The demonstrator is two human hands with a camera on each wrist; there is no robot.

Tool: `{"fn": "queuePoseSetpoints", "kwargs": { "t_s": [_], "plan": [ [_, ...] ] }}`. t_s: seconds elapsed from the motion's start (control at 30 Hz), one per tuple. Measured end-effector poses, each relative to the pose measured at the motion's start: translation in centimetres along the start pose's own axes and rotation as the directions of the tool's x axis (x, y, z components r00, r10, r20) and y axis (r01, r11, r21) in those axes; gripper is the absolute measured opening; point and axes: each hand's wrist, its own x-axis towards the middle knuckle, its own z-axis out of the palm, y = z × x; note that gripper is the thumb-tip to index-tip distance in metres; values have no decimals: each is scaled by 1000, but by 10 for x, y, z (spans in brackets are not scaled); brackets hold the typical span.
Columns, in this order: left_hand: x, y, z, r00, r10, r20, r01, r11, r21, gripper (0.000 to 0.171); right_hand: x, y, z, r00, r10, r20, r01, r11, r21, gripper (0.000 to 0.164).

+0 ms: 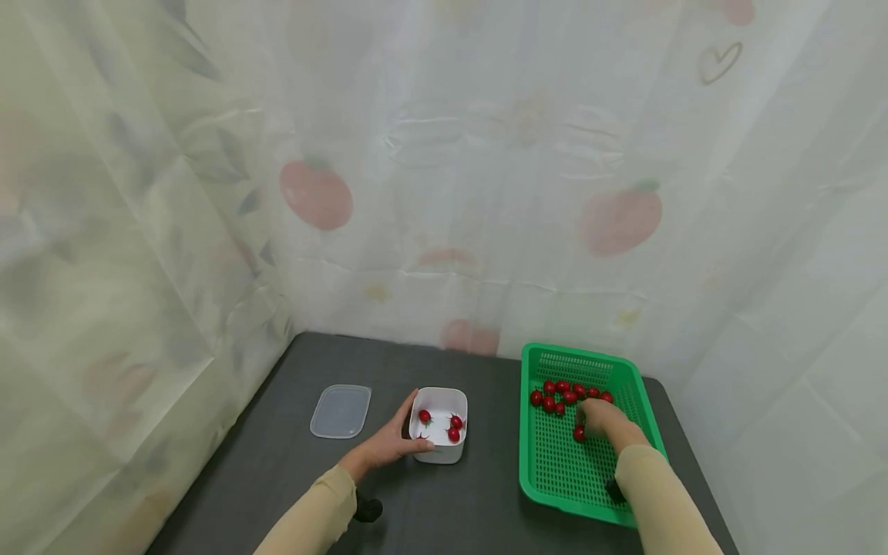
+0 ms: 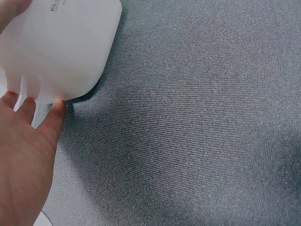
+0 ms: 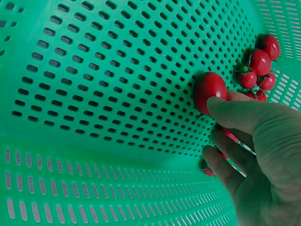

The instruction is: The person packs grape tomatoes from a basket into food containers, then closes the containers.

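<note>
My left hand (image 1: 388,445) holds a white square container (image 1: 438,453) by its side, thumb at the near wall and fingers along the left. Inside it lie several red cherry tomatoes (image 1: 454,435). In the left wrist view, fingertips press against the wall of the container (image 2: 75,52). Over at the right, my right hand (image 1: 603,420) reaches into a green perforated basket (image 1: 530,462). It pinches one cherry tomato (image 3: 209,92) between thumb and index finger, as the right wrist view shows; the other fingers are spread. More tomatoes (image 1: 563,386) lie in the basket's far half.
A translucent lid (image 1: 341,412) lies flat on the dark grey table (image 1: 479,493), left of the container. Printed curtains (image 1: 451,193) hang behind the table and along both sides. The basket's raised rim surrounds the right hand.
</note>
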Motion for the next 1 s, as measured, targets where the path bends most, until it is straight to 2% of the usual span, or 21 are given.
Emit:
{"fn": "queuePoseSetpoints", "kwargs": {
  "t_s": [0.33,0.6,0.73,1.0],
  "plan": [
    [0,0,0,1000,0,5,1,1000,-6,114,3,4,5,999,3,40,-5,999,44,31],
    [1,0,-1,1000,3,-1,-3,1000,-1,115,2,4,6,997,6,75,-10,998,61,29],
    [2,-2,-1,1000,1,-4,-1,1000,-7,117,-1,3,3,999,-14,49,11,998,58,28],
    [2,-2,0,1000,-25,-13,25,1000,2,114,-4,3,-5,990,-116,-75,121,990,69,26]
  ]
}}
